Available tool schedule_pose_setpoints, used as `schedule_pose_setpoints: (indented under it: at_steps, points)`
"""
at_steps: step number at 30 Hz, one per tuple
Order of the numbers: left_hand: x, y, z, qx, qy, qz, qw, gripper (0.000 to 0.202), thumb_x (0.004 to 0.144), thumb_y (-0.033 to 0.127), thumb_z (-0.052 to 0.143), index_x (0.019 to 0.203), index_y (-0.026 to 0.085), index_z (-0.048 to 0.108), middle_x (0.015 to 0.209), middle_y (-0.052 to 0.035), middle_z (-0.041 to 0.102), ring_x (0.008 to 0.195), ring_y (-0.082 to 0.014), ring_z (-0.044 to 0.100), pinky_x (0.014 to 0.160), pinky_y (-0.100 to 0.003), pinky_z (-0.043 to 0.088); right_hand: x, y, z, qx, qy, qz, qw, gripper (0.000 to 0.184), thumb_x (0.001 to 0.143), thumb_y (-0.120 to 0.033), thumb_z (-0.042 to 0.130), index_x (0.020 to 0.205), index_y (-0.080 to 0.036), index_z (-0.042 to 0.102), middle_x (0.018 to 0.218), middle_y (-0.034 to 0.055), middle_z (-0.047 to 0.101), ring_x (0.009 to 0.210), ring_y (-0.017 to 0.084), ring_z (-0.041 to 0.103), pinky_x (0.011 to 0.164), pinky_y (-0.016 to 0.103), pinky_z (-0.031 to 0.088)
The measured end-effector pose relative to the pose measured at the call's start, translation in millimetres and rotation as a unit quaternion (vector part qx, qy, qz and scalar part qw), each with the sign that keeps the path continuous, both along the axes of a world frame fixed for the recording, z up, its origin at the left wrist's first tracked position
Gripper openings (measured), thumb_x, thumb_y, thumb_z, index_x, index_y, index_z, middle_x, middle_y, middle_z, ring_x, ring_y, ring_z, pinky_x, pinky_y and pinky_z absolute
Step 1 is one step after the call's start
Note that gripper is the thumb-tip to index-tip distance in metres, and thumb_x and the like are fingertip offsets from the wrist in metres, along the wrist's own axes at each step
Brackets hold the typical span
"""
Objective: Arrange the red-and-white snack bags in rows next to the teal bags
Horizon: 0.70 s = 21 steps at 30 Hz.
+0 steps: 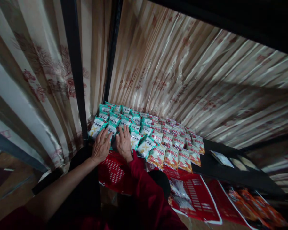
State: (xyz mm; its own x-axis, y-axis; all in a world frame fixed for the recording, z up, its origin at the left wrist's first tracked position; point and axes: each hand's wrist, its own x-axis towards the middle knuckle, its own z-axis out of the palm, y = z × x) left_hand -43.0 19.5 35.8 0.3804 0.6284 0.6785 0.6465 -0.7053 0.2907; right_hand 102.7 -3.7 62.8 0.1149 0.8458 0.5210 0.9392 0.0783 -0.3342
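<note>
Rows of teal-and-white snack bags (136,120) stand close together at the left end of a dark shelf. My left hand (102,145) rests with outstretched fingers at the front row, its fingertips touching a teal snack bag (111,128). Beside it, my right hand (123,143) also lies with fingers extended, against the lower front of the same row. Neither hand is closed round a bag. Part of the bags under my fingers is hidden. To the right of the teal ones stand rows of red-and-white snack bags (171,156).
Flat packets (222,158) lie farther right on the black shelf (210,150). Below the shelf edge are red baskets (201,198), one holding clear packets (182,191), another orange packages (256,204). Dark posts (75,64) and patterned curtains (172,64) surround the shelf.
</note>
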Motion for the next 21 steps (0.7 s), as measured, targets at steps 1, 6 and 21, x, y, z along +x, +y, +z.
schedule_pose_setpoints:
  at_steps: [1,6,21]
  points:
    - [3.9,3.0,-3.4,0.0,0.003,0.01,1.0,0.045,0.09,0.018,0.038,0.134,0.015,0.043,0.147,-0.0137,0.034,0.139,-0.0271,0.023,0.108,-0.045,0.031,-3.3,4.1,-2.0,0.003,0.006,-0.007,1.0,0.047,0.096,-0.03,0.03,0.138,-0.014,0.04,0.151,0.0142,0.027,0.142,0.024,0.014,0.11,0.047,0.028]
    - [12.2,12.6,-32.5,0.025,0.026,0.005,0.999,0.05,0.088,0.014,0.038,0.138,0.014,0.039,0.146,-0.0149,0.037,0.142,-0.0257,0.016,0.108,-0.045,0.029,-14.3,20.4,-17.8,0.017,0.026,-0.032,0.999,0.049,0.094,-0.031,0.033,0.14,-0.011,0.036,0.15,0.0164,0.027,0.141,0.025,0.018,0.108,0.048,0.03]
    - [11.2,16.2,-53.5,0.043,0.028,0.008,0.999,0.05,0.088,0.013,0.04,0.138,0.013,0.038,0.146,-0.0158,0.036,0.141,-0.0246,0.015,0.112,-0.047,0.022,-16.6,26.7,-22.8,0.005,-0.024,-0.034,0.999,0.046,0.094,-0.028,0.034,0.135,-0.01,0.043,0.149,0.0159,0.031,0.14,0.025,0.019,0.11,0.049,0.023]
